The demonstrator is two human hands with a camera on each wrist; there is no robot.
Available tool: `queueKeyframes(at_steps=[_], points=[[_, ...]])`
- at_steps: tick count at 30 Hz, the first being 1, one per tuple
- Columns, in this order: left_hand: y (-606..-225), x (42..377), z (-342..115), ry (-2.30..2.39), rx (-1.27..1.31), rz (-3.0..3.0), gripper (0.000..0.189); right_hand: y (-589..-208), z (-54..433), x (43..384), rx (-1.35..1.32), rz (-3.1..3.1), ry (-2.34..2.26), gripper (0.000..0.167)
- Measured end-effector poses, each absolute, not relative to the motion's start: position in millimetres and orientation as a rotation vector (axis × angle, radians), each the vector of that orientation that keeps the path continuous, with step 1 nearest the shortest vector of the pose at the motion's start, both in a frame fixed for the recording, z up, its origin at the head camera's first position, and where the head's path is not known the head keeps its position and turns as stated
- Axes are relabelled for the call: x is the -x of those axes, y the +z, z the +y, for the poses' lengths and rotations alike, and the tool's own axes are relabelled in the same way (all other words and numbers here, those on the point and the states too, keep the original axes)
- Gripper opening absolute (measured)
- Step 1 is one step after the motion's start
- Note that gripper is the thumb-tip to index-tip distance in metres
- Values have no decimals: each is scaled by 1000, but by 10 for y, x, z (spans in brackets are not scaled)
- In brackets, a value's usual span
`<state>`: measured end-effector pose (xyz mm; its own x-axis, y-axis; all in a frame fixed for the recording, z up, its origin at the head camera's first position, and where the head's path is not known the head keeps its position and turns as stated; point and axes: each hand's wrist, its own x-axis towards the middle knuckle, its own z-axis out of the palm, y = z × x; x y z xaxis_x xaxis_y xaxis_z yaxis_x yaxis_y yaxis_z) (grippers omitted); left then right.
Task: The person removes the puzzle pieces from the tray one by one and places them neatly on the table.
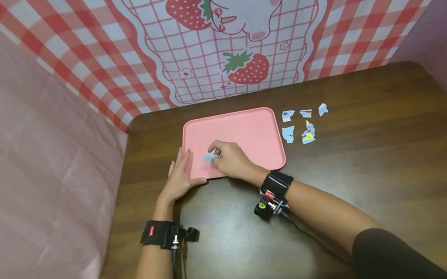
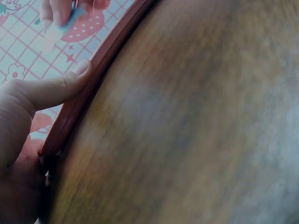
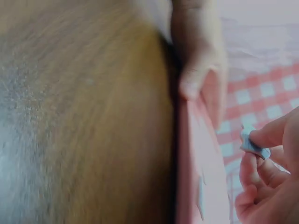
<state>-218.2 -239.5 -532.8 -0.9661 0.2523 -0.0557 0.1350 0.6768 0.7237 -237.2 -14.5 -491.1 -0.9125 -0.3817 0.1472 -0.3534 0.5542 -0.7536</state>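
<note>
A pink tray (image 1: 230, 127) lies on the wooden table. My right hand (image 1: 231, 159) is above its front left part, pinching a small torn piece of light blue paper (image 3: 253, 143) between thumb and fingers. Another light blue scrap (image 3: 201, 198) lies flat on the tray in the right wrist view. My left hand (image 1: 178, 177) rests at the tray's front left corner, fingers spread along the left rim. Its thumb (image 2: 70, 86) lies straight against the front rim. Part of the pinched paper is hidden by my fingers.
Right of the tray, several torn paper pieces lie in two rows, among them a yellow and purple one (image 1: 308, 133) and a plain blue one (image 1: 288, 135). A red checked cloth (image 1: 102, 56) with strawberries hangs behind the table. Cables (image 1: 176, 273) run from both wrist cameras.
</note>
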Motion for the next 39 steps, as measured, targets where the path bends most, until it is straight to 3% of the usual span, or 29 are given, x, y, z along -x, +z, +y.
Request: queueKeyframes(at_steps=[4, 11, 17, 29, 39], points=[[-5327, 2188, -2389, 1168, -330, 2739, 114, -4852, 92, 2382, 603, 2676, -1466, 35], [-5313, 2193, -2386, 1161, -348, 2741, 115, -4780, 644, 2404, 480, 2735, -1527, 26], [-5310, 2189, -2387, 1157, -346, 2734, 115, -4795, 1241, 2488, 195, 2878, -1505, 15], [-5323, 2142, -2374, 1140, -317, 2718, 114, -4883, 2469, 2623, -249, 2955, -1249, 22], [-5305, 2172, -2394, 1111, -335, 2735, 113, -5012, 2743, 2676, -234, 2944, -1112, 27]])
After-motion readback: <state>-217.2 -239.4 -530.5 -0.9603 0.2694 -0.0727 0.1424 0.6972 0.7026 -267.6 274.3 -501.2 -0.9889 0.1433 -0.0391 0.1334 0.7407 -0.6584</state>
